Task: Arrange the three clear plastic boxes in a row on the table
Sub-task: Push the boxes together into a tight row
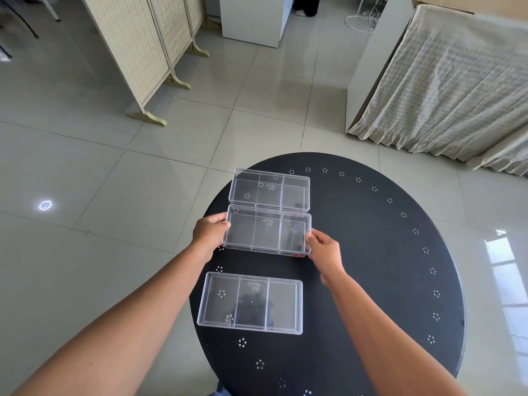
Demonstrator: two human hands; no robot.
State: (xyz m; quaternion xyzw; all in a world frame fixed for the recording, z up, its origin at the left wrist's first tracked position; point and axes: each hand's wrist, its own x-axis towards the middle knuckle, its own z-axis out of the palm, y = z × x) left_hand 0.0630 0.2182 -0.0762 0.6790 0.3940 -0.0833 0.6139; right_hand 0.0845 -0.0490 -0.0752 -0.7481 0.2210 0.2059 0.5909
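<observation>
Middle box (268, 233) sits mid-desk (371, 252), touching the far box (270, 190); near box (250, 303) lies apart; both hands' fingers (220, 220) pinch its short ends; likely light, stiff, slippery, so end walls suit.

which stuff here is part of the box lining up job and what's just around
Part of the job:
- far box, on the round black table
- middle box, held at its ends by the left hand and right hand
- near box, apart from the other two

Just around:
- folding screen
- cloth-covered furniture
- white cabinet
</observation>
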